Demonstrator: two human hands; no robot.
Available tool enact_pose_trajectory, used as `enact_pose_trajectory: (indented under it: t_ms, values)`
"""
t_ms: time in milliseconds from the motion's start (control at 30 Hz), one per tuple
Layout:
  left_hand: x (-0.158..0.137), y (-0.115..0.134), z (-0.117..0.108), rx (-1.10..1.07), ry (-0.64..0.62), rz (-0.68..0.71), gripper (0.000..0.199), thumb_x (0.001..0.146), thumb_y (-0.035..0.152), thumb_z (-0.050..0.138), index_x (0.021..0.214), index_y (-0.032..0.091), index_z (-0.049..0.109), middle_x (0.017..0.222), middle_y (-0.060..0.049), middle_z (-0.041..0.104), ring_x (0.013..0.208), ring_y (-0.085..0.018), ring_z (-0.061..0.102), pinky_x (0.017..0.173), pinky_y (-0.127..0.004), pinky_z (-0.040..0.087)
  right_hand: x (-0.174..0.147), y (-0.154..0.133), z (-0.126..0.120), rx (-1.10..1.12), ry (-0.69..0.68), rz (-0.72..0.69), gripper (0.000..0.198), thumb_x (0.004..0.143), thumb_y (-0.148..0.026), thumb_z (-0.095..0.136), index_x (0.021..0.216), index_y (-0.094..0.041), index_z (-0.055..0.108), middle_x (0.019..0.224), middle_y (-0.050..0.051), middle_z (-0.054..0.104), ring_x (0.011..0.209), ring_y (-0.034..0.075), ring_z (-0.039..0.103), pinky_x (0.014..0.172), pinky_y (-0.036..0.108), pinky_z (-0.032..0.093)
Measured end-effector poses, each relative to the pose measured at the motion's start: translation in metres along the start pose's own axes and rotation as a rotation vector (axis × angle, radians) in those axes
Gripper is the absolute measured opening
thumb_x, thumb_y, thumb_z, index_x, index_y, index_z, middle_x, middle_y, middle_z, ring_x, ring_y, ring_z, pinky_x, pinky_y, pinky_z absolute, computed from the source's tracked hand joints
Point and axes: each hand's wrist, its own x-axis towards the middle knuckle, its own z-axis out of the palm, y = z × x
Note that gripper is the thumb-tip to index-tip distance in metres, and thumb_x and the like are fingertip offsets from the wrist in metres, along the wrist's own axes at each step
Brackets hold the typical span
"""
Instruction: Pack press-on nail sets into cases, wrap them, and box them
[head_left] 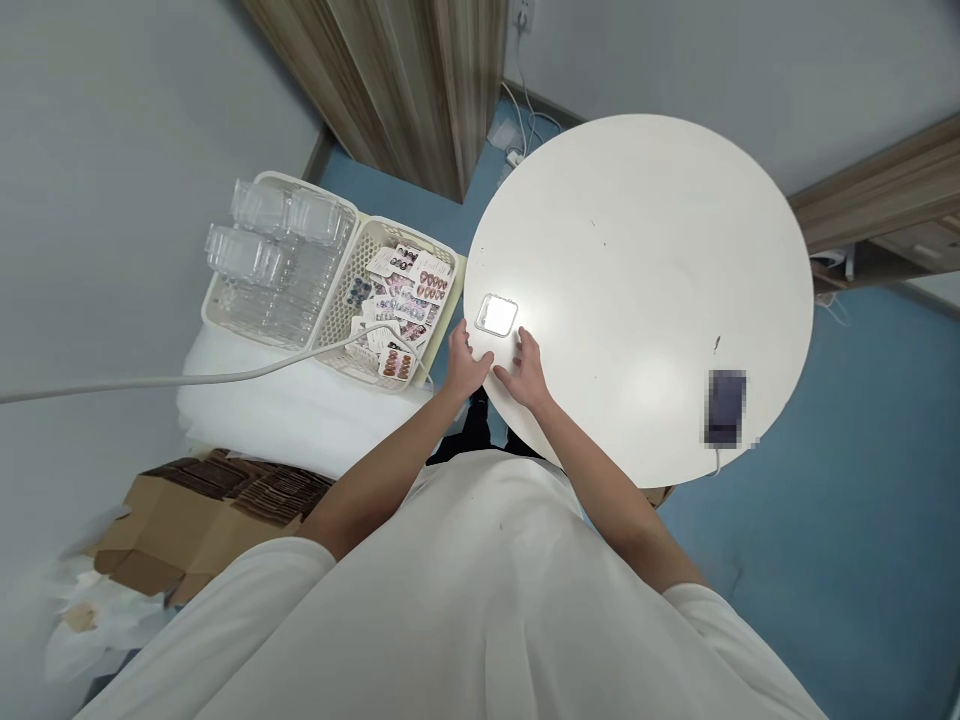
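Note:
A small clear plastic box with a bright, glare-washed top lies flat near the left edge of the round white table. Just in front of it, on its near left side, is my left hand, fingers apart and holding nothing. My right hand rests at the near right of the box, its thumb and fingers spread with nothing between them. The two thumbs point toward each other with a small gap. Glare hides what, if anything, is inside the box.
Left of the table, one white basket holds stacked clear plastic boxes. A second basket holds cards of press-on nails. A white cable crosses them. A blurred dark phone-like object lies at right; folded cardboard is lower left.

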Motion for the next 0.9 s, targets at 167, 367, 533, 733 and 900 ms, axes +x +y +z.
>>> enact_pose_trajectory:
  t_ms: [167,367,533,733,900]
  values:
    - [-0.036,0.008,0.002,-0.106,0.090,-0.017,0.072,0.072,0.022,0.060,0.136,0.024,0.028,0.142,-0.011,0.028,0.129,-0.027,0.031,0.102,-0.040,0.036,-0.039,0.003,-0.019,-0.033,-0.084,-0.133,0.074,0.074,-0.032,0.059,0.138,-0.027,0.022,0.141,0.012,0.025,0.124,0.026,0.036,0.092,0.044,0.045]
    - [-0.096,0.000,-0.004,-0.136,0.236,-0.051,0.057,0.075,0.027,0.060,0.128,0.024,0.040,0.137,-0.009,0.038,0.125,-0.024,0.038,0.095,-0.038,0.042,-0.069,0.010,-0.025,-0.044,-0.150,-0.258,0.052,0.078,-0.029,0.052,0.128,-0.024,0.039,0.126,0.011,0.046,0.098,0.020,0.055,0.079,0.038,0.050]
    - [-0.146,-0.019,-0.021,-0.122,0.390,-0.161,0.047,0.075,0.029,0.060,0.120,0.022,0.050,0.130,-0.011,0.046,0.120,-0.025,0.043,0.088,-0.034,0.046,-0.084,0.012,-0.017,-0.078,-0.386,-0.271,0.029,0.081,-0.028,0.045,0.107,-0.022,0.058,0.105,0.007,0.062,0.086,0.018,0.060,0.075,0.035,0.050]
    - [-0.183,-0.040,-0.063,-0.147,0.527,-0.236,0.040,0.073,0.028,0.060,0.113,0.020,0.055,0.124,-0.012,0.053,0.115,-0.025,0.048,0.083,-0.034,0.047,-0.087,-0.007,0.014,-0.115,-0.544,-0.370,0.024,0.080,-0.030,0.046,0.096,-0.022,0.063,0.095,0.005,0.066,0.083,0.016,0.061,0.075,0.032,0.050]
    - [-0.209,-0.062,-0.106,-0.179,0.579,-0.232,0.039,0.072,0.028,0.061,0.109,0.017,0.056,0.120,-0.013,0.056,0.105,-0.023,0.055,0.085,-0.036,0.046,-0.084,-0.032,0.066,-0.207,-0.640,-0.411,0.026,0.080,-0.033,0.046,0.097,-0.020,0.062,0.093,0.006,0.067,0.076,0.016,0.061,0.070,0.031,0.051]
